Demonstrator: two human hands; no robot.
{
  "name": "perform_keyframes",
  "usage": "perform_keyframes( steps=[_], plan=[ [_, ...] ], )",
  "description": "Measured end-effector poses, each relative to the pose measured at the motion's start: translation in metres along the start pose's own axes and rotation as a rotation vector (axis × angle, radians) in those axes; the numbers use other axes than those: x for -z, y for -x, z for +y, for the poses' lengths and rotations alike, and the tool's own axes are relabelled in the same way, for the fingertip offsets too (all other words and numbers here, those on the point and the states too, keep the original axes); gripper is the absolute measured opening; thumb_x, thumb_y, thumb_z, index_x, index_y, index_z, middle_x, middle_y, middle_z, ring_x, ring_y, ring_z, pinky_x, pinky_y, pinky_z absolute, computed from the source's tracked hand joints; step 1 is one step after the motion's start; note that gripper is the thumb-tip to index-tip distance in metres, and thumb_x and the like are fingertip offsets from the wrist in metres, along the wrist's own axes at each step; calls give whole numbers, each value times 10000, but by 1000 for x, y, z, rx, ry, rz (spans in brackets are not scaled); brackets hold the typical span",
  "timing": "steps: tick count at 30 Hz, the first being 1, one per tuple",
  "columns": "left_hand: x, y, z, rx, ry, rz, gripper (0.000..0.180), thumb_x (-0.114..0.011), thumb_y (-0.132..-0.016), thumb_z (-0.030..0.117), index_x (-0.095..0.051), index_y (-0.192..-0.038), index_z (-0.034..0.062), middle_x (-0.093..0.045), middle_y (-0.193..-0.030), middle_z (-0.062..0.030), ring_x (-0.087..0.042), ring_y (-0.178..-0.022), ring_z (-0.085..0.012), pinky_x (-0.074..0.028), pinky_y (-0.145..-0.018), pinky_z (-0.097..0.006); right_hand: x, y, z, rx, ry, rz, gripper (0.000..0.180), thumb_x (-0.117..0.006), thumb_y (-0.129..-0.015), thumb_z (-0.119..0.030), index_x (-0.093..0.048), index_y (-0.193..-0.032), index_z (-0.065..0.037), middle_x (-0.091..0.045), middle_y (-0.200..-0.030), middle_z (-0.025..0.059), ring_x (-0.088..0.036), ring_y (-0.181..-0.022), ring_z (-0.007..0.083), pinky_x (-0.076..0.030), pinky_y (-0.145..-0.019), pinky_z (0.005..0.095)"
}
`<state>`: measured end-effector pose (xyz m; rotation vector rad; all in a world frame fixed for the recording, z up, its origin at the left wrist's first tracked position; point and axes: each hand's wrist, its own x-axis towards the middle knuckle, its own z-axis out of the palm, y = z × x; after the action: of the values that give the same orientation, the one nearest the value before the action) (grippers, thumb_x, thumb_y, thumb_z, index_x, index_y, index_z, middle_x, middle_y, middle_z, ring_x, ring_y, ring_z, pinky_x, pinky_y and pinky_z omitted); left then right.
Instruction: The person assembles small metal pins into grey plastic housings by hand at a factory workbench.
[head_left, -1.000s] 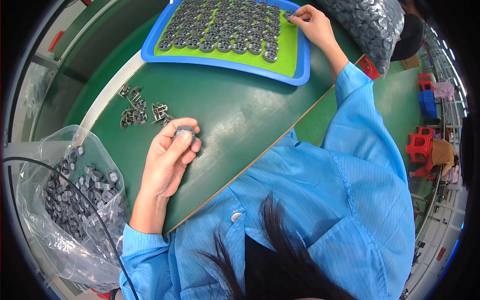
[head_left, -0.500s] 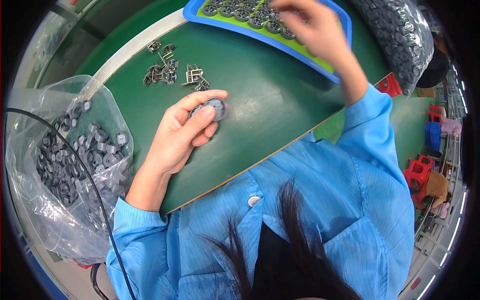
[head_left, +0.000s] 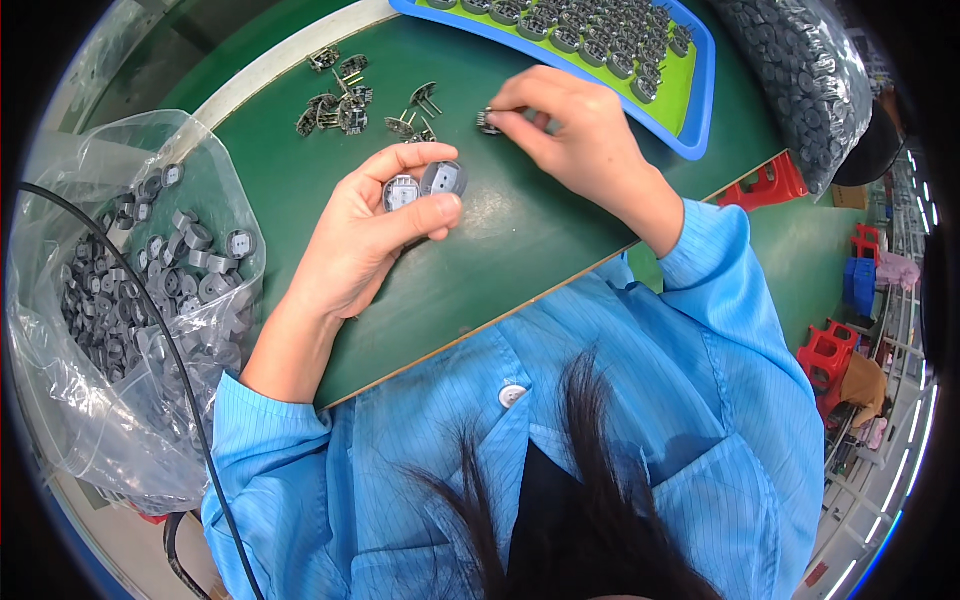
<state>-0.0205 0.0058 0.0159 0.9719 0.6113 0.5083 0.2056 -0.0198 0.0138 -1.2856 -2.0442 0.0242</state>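
My left hand point(head_left: 365, 225) is closed around two round grey plastic housings point(head_left: 445, 179), held side by side between thumb and fingers, their slotted faces showing. Close by on its right, my right hand point(head_left: 585, 130) pinches a small round circuit board point(head_left: 486, 121) between thumb and forefinger, just above the green table; the fingertips partly cover it. Loose circuit boards point(head_left: 340, 108) with metal pins lie in a pile beyond my left hand. Several more boards point(head_left: 424, 97) lie nearer to it, some with their pins pointing sideways.
A blue tray point(head_left: 703, 90) with a green lining holds many filled round housings at the far right. Left of my arm stands a clear plastic bag point(head_left: 215, 165) of grey housings, a black cable point(head_left: 130, 275) crossing it. Another full bag point(head_left: 795, 90) sits at far right, near red stools point(head_left: 828, 360).
My right hand has come from over the tray toward my left hand and now pinches a circuit board. In my left hand the two housings have spread apart, showing more of both.
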Motion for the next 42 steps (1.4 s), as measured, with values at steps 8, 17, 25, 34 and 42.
perform_keyframes(
  steps=[8,17,25,34,42],
  plan=[
    [-19,-13,-9,-172,-573,112,391,-745,-733,41,-591,-1092,17,-596,-854,1,-553,-734,-37,-465,-640,-189,22,18,-16,-526,-986,-35,133,-674,-837,-119,-650,-907,-8,-650,-908,29,-606,-823,104,-488,-680,241],
    [-30,-19,-11,-138,-513,55,362,-728,-751,18,-604,-1090,-12,-569,-814,13,-532,-686,-17,-459,-606,-158,12,26,-24,-111,-338,22,114,-671,-773,-57,-587,-849,-42,-586,-918,71,-585,-782,238,-503,-634,329],
    [-31,-19,-17,-275,-668,136,308,-750,-737,28,-627,-1018,2,-607,-755,-16,-554,-629,-36,-497,-597,-201,9,23,-33,71,-81,38,162,-667,-722,-36,-551,-836,-24,-551,-883,72,-552,-790,267,-487,-613,371],
    [-29,-13,-17,-441,-702,100,319,-739,-746,-7,-626,-1044,10,-519,-1049,-43,-551,-882,-68,-486,-664,-164,10,26,-33,-615,-781,-105,244,-716,-768,-87,-605,-957,21,-657,-829,78,-656,-719,160,-533,-656,269],
    [-36,-16,-21,-568,-988,114,331,-712,-715,-24,-564,-1008,20,-522,-990,-67,-561,-732,-119,-509,-592,-256,6,33,-46,-597,-640,-95,242,-700,-775,-52,-611,-986,25,-676,-775,104,-671,-694,139,-542,-662,263]
  ],
)
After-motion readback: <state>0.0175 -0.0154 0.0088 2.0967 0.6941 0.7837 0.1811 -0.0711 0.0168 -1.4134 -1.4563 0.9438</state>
